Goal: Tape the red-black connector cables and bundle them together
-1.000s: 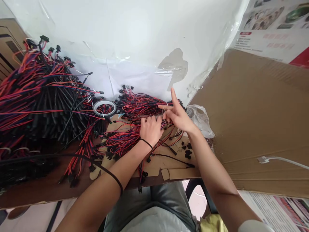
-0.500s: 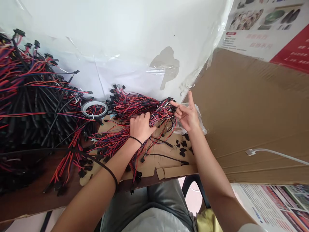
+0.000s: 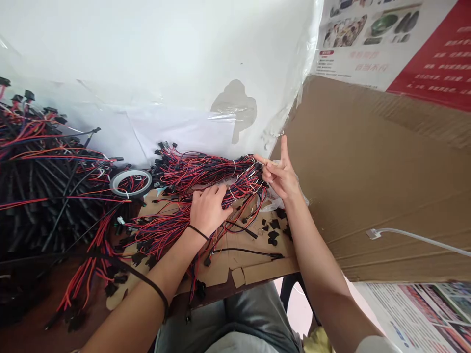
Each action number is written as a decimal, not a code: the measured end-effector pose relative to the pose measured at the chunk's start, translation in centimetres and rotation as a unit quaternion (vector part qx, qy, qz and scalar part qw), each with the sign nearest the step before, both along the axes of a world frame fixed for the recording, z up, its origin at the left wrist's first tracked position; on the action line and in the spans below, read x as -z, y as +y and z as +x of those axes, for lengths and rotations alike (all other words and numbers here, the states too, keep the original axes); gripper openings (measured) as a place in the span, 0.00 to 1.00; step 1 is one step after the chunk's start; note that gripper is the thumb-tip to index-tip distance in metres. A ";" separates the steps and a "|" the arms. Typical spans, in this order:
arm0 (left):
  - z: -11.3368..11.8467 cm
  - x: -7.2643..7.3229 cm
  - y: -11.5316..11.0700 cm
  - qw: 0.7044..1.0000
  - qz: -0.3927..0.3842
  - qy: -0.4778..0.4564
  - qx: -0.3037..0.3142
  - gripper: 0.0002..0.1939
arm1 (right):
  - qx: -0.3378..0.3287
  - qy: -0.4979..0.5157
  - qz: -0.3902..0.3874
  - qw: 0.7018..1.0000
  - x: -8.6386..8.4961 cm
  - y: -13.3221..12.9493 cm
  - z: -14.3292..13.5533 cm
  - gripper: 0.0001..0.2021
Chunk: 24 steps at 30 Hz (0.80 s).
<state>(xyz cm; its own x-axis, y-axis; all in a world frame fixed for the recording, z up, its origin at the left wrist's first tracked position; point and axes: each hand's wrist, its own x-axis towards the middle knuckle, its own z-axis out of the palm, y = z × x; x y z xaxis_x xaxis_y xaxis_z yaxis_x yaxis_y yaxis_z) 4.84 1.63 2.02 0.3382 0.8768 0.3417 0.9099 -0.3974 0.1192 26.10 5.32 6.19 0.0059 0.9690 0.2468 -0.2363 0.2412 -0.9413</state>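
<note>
My left hand [image 3: 209,208] lies over a bundle of red, black and blue wires [image 3: 165,220], its fingers closed round the wires and its thumb toward the right. At that bundle's right end is my right hand [image 3: 282,177]. One finger points up and another stretches left over the wire ends, while the middle fingers curl in. What the curled fingers hold, if anything, cannot be made out. A second wire bundle [image 3: 198,169] with black connectors lies behind the first, against the white wall, with a white tie round it.
At left is a large heap of black-sleeved cables [image 3: 33,206], with a grey tape roll [image 3: 131,183] beside it. Black scraps [image 3: 273,238] and a loose black cable [image 3: 246,252] lie on the cardboard [image 3: 221,269]. A cardboard panel [image 3: 368,171] stands right, a white cable tie [image 3: 412,234] before it.
The view has shifted, so the scene sits slightly further left and lower. Both hands remain at the same bundle in nearly the same poses.
</note>
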 end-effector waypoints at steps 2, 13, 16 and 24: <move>0.1 0.0 -0.1 1.000 0.009 0.003 0.008 0.16 | 0.005 0.033 -0.023 0.999 0.4 0.5 0.6 0.41; -0.4 -0.9 0.1 0.999 0.002 -0.031 0.014 0.14 | -0.011 0.228 -0.094 0.969 1.6 0.3 2.5 0.35; -0.7 -1.0 0.5 0.999 -0.007 -0.052 -0.004 0.15 | -0.018 0.269 -0.109 0.957 1.3 0.0 2.5 0.31; -1.1 -1.4 1.4 0.987 -0.035 -0.125 -0.099 0.15 | -0.067 0.340 -0.093 0.933 0.9 -1.8 -1.7 0.41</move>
<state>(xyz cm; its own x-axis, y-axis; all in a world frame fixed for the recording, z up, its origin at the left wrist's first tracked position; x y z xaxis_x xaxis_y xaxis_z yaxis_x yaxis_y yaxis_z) 3.75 2.99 3.38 0.0713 0.9418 0.3284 0.9074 -0.1980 0.3706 24.41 3.54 5.34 -0.0252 0.9980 0.0582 -0.8105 0.0137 -0.5855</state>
